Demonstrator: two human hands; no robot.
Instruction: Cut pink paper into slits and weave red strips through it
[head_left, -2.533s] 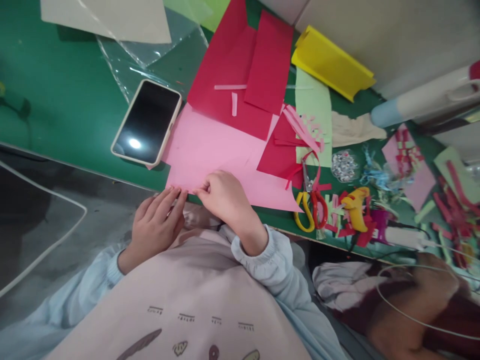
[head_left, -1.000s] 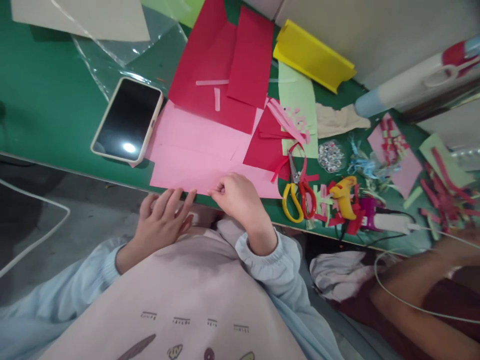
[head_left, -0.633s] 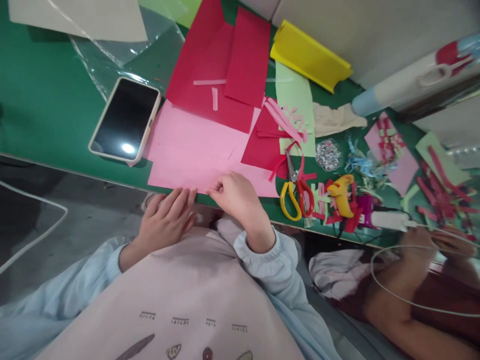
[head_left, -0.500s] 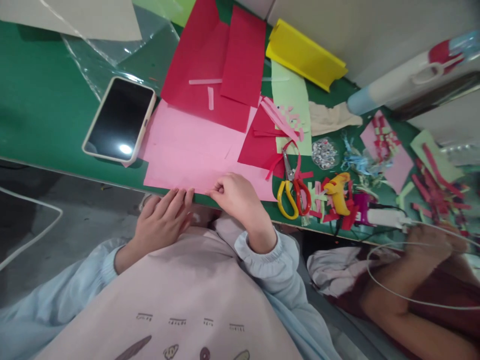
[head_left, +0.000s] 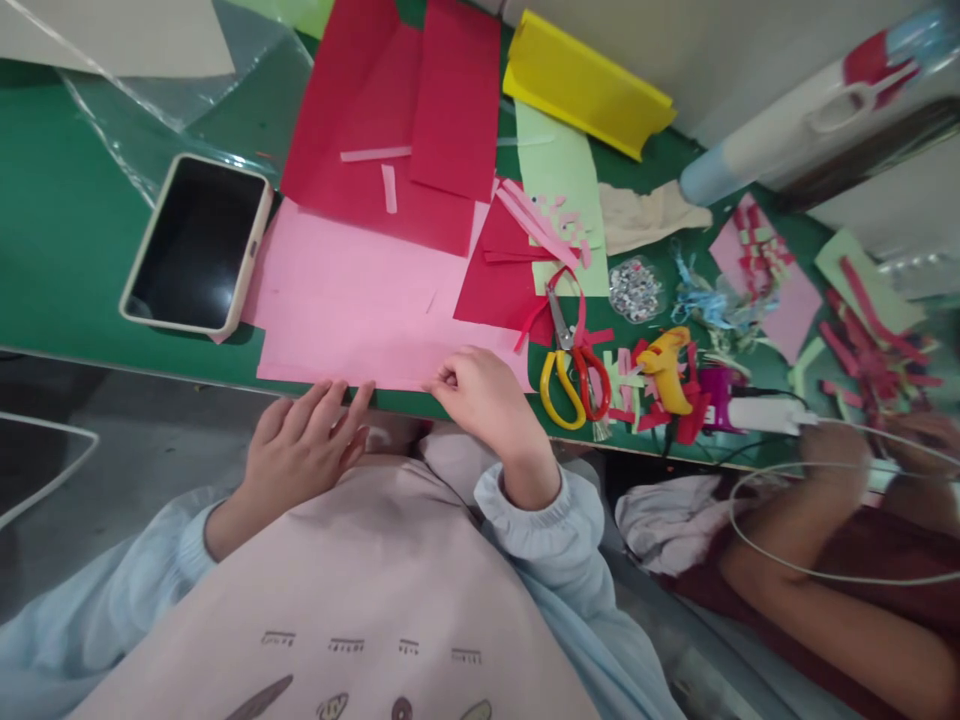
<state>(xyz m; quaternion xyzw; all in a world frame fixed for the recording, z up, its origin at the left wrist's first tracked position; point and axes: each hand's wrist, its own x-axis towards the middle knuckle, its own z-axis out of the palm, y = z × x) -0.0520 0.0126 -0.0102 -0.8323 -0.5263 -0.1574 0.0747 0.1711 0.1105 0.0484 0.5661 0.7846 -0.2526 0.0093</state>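
Observation:
A large pink sheet of paper (head_left: 337,290) lies along the table's near edge, with a narrow crease or fold line along its front. My left hand (head_left: 304,430) is open, fingers stretched out and fingertips resting at that front edge. Farther right, my right hand (head_left: 484,400) is closed, thumb and finger pinched on the same edge of the paper. Red paper sheets (head_left: 375,110) overlap the pink sheet's back, with thin pink strips on top. Scissors (head_left: 566,370) with yellow and red handles lie right of my right hand.
A phone (head_left: 199,245) lies to the left. Rightward are a dish of googly eyes (head_left: 635,290), a yellow glue gun (head_left: 667,365), paper scraps and a white cable (head_left: 757,540). A folded yellow card (head_left: 589,85) stands behind. At far right another person's hands (head_left: 836,460) are at the table.
My right hand has slid right along the pink paper's front edge. My left hand stays at the edge, a little farther right on the paper. The whole view has shifted somewhat.

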